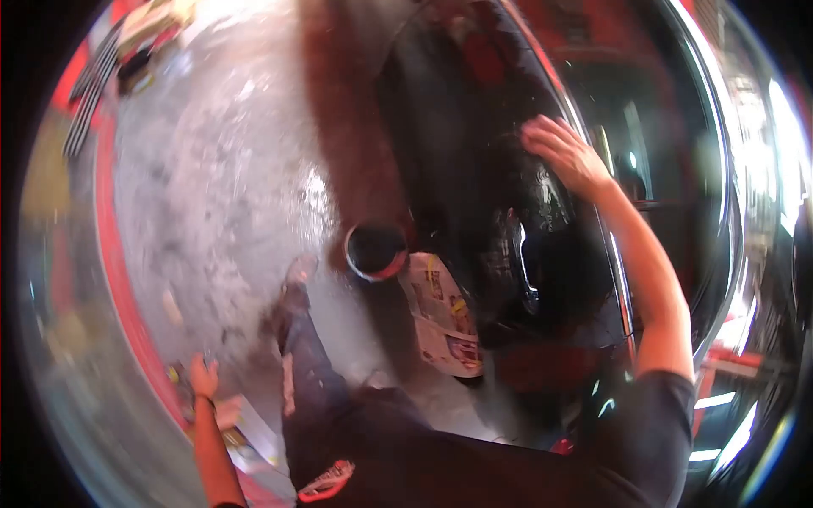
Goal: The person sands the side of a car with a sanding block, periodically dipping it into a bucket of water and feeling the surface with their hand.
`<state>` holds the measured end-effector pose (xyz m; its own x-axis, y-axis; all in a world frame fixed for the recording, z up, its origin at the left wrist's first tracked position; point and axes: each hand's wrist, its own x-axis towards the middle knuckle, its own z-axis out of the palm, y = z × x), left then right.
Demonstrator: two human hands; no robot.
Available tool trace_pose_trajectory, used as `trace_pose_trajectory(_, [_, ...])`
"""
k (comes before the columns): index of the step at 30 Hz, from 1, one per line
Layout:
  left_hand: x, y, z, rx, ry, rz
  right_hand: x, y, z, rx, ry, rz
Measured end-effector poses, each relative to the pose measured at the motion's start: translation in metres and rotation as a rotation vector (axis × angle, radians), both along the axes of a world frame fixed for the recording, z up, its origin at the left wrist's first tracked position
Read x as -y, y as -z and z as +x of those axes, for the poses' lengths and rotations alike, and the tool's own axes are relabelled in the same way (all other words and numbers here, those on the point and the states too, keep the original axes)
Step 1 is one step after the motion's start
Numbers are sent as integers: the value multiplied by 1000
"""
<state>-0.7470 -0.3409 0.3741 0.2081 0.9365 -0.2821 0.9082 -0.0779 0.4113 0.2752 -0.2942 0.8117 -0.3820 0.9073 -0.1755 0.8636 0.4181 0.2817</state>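
The black car door [457,161] stands on the right, with a wet, shiny patch on its panel. My right hand [569,157] rests on this door near the chrome window trim, fingers stretched out over the surface; anything under the palm is hidden. Just below that hand is a door handle [520,262]. At lower left, my left hand [203,377] is held away from the car with its fingers apart, somewhat blurred, and a dark band circles the wrist. A round bucket [375,251] with dark contents is on the floor beside the door.
Newspaper [440,313] lies against the lower door, next to the bucket. The grey floor [220,169] looks wet. A red stripe [108,212] borders it on the left. Boxes [157,25] and striped strips [91,93] are at upper left. My leg [313,347] is below the bucket.
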Motion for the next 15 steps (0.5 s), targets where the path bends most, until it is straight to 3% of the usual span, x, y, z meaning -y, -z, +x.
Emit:
trace_pose_trajectory(2, [67,-30,38,36,-186,-255,79,-8,-21,25,27,-11])
trace_pose_trajectory(6, [227,9,69,50,-222,-170,240,-18,-60,25,121,-20])
trace_pose_trajectory(8, [325,36,68,100,-299,-164,314,-15,-69,30,92,99])
trace_pose_trajectory(13, [510,36,92,83,-405,-358,401,-16,-117,262,213,432])
trace_pose_trajectory(15, [582,37,90,154,-413,-443,416,-10,-124,255,273,416])
